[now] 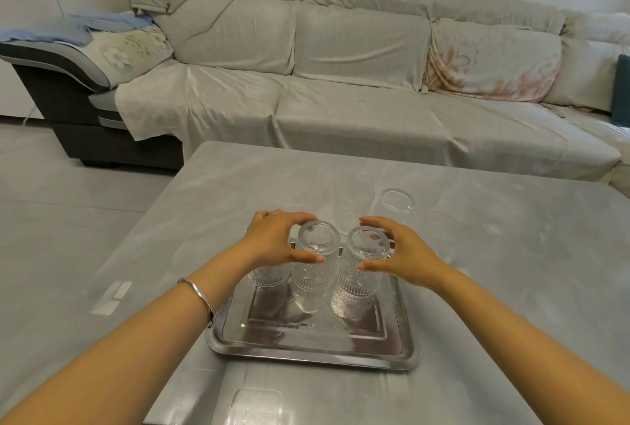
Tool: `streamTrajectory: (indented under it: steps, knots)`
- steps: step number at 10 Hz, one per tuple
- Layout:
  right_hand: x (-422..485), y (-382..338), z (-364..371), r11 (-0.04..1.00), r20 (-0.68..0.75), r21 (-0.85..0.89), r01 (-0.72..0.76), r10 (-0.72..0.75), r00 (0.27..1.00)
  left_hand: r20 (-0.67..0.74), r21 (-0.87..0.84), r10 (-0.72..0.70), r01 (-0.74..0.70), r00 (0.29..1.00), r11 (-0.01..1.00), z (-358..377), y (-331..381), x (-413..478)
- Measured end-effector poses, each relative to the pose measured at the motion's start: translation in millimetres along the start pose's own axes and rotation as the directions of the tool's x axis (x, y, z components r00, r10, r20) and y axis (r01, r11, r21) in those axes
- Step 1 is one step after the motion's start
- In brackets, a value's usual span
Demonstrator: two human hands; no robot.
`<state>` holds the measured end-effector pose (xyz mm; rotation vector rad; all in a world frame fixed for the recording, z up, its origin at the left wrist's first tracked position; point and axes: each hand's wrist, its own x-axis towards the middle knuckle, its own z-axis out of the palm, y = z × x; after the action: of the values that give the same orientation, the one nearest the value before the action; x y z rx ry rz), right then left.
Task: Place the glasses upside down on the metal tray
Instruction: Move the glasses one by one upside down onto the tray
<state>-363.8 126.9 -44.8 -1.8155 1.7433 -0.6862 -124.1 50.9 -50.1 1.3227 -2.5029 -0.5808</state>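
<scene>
Left hand (276, 240) and right hand (399, 250) each grip an upside-down glass on the tray (306, 353). The left one half hides a third glass (267, 278), and the clear ones further back on the worktop (511, 288) are hard to make out

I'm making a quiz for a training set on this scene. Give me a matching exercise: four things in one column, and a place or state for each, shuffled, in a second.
Things:
1. left hand
2. metal tray
3. bracelet
4. glass beyond the tray

Places or states:
A. on the left wrist
B. on the table, holding glasses
C. on the table, off the tray
D. around an upside-down glass

Pairs: 1-D, 2-B, 3-A, 4-C
</scene>
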Motion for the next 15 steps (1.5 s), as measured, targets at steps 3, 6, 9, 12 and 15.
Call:
streamTrajectory:
  steps: [3,6,9,12,15]
  knots:
    - [-1,-2,0,1.0,0.017,0.011,0.007,-0.008,1.0,0.001,-0.007,-0.004,0.004,1.0,1.0,-1,1,-1]
    - [-2,1,-3,0.998,0.057,0.056,0.009,-0.013,0.998,0.018,-0.009,-0.007,0.008,1.0,1.0,-2,2,0]
    - [16,1,-45,0.982,-0.055,0.182,0.047,-0.038,0.998,0.053,-0.393,-0.045,0.062,0.998,0.918,-25,7,33]
    - [58,47,-77,0.995,-0.188,-0.087,-0.046,0.029,0.982,0.019,-0.419,-0.072,0.074,0.997,0.905,-7,25,98]
    - [68,78,-59,0.986,-0.161,-0.131,-0.105,0.083,0.983,0.041,-0.346,-0.059,0.07,0.997,0.936,23,35,138]
